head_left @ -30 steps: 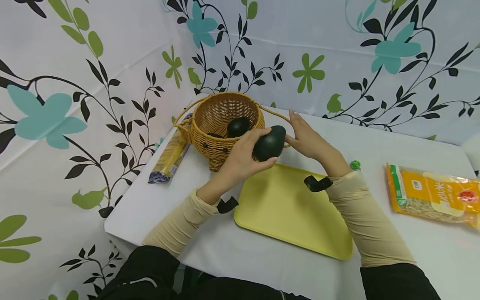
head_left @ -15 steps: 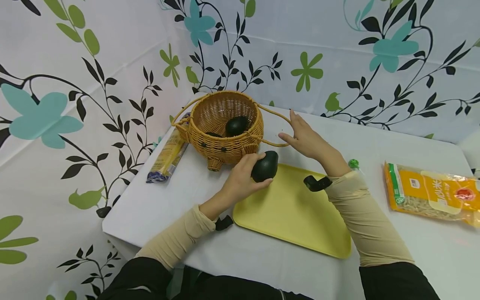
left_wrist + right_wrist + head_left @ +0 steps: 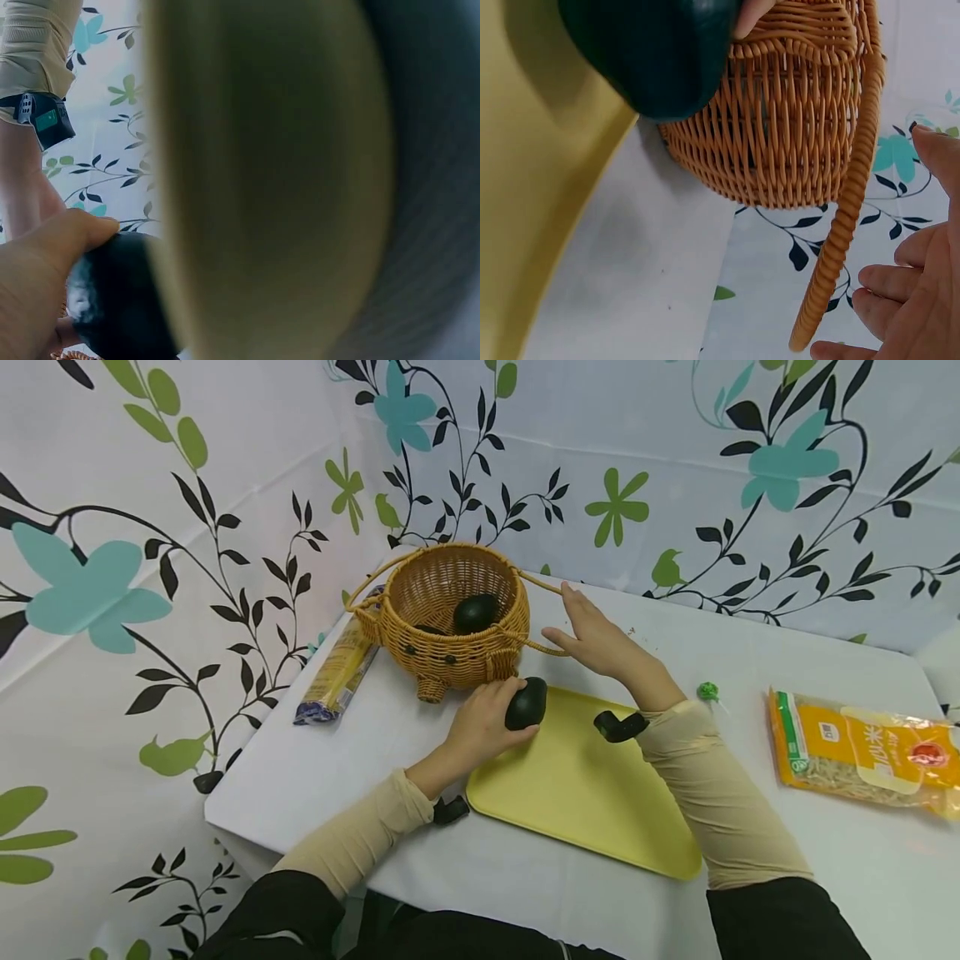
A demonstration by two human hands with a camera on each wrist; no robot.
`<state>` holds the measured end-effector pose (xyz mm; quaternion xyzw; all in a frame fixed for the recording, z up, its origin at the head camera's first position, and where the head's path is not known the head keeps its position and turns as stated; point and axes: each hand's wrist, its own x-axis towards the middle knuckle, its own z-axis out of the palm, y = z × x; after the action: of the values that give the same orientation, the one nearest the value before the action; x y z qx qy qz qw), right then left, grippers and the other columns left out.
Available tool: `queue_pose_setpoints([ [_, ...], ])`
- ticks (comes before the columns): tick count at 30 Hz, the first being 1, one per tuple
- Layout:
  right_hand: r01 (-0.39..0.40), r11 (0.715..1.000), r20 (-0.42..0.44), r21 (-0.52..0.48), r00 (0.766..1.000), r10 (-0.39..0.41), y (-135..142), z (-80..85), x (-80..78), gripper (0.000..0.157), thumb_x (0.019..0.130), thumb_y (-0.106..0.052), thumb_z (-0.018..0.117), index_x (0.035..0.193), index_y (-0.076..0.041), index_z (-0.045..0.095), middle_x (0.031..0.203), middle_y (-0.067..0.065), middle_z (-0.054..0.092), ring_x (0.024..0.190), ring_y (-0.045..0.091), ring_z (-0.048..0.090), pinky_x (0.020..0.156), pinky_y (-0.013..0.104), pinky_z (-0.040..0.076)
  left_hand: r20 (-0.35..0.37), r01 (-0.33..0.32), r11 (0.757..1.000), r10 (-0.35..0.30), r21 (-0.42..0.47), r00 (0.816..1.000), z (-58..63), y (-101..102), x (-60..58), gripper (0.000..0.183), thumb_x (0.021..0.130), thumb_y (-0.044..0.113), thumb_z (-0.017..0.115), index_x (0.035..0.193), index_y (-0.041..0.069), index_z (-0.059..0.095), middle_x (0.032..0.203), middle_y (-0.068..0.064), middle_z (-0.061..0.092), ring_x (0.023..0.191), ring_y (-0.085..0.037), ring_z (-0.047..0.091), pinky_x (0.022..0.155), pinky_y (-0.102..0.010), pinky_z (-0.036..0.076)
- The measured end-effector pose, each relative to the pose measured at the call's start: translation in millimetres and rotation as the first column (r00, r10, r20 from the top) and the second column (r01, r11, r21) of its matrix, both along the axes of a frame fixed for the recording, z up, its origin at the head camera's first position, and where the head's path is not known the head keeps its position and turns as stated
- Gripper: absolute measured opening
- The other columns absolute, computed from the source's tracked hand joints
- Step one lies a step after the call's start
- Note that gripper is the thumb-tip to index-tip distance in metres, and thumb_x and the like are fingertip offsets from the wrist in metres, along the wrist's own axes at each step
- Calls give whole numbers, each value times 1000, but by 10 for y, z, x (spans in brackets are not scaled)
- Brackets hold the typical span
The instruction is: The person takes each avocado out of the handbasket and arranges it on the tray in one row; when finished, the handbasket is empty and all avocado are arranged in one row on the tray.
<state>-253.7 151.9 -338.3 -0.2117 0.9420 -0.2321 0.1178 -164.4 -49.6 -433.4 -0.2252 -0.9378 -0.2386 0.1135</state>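
My left hand [image 3: 480, 725] grips a dark green avocado [image 3: 527, 703] low over the left back corner of the yellow tray [image 3: 592, 802]. In the left wrist view the thumb lies along the avocado [image 3: 120, 300], and the tray fills much of the picture. A wicker basket [image 3: 465, 670] shaped like an animal stands just behind, with another avocado [image 3: 476, 613] and part of a dark thing inside. Beside its looped handle [image 3: 542, 648] is my right hand [image 3: 600, 639], fingers extended and holding nothing. The right wrist view shows its fingers [image 3: 900, 281] close to the handle.
A long yellow packet [image 3: 341, 672] lies left of the basket, partly hidden by it. To the right are a small green-topped item [image 3: 708, 692] and an orange food bag [image 3: 862, 747]. Patterned cloth [image 3: 615, 435] hangs behind the white table [image 3: 330, 777].
My left hand has brought the avocado down and toward me, from beside the basket rim to the tray's corner. The right hand has shifted slightly left, nearer the basket.
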Motion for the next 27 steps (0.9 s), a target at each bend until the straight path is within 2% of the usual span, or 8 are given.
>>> queue_pose_setpoints([
  [4, -33, 999, -15, -7, 999, 33, -90, -10, -15, 84, 95, -57, 38, 151, -17, -11, 160, 12, -1, 148, 29, 1, 118, 52, 13, 0, 8, 1000, -8, -17, 1000, -58, -8, -27, 62, 77, 44, 75, 124, 11, 50, 112, -11, 64, 103, -26, 62, 87, -40, 52],
  [10, -80, 997, -55, -17, 995, 79, -208, -30, -34, 83, 96, -54, 39, 152, -10, -3, 160, 13, 2, 148, 30, 4, 119, 50, 14, 27, 16, 1000, -15, -19, 1000, -116, -21, -67, 61, 79, 42, 73, 125, 10, 49, 112, -13, 64, 101, -27, 62, 87, -44, 50],
  [17, -108, 994, -47, 3, 993, 108, -321, -45, -14, 79, 97, -51, 40, 153, -14, -2, 160, 10, 3, 148, 28, 6, 119, 49, 15, 51, -11, 1000, 12, -24, 999, -117, -18, -80, 65, 80, 44, 72, 128, 9, 46, 112, -14, 65, 102, -28, 63, 86, -45, 51],
  [22, -134, 991, -35, 6, 990, 134, -377, -53, -11, 80, 96, -52, 40, 153, -14, -2, 160, 13, 4, 148, 29, 6, 119, 50, 16, 30, -37, 996, 39, -76, 999, -103, -21, -71, 69, 79, 51, 71, 131, 11, 46, 110, -13, 66, 98, -28, 64, 83, -44, 51],
  [27, -137, 990, -22, 17, 990, 138, -394, -57, -17, 81, 96, -54, 39, 152, -14, -4, 159, 14, 3, 148, 29, 6, 118, 50, 16, 19, -31, 995, 33, -98, 999, -82, -27, -66, 72, 79, 56, 68, 132, 13, 45, 110, -12, 66, 97, -28, 63, 83, -42, 51],
])
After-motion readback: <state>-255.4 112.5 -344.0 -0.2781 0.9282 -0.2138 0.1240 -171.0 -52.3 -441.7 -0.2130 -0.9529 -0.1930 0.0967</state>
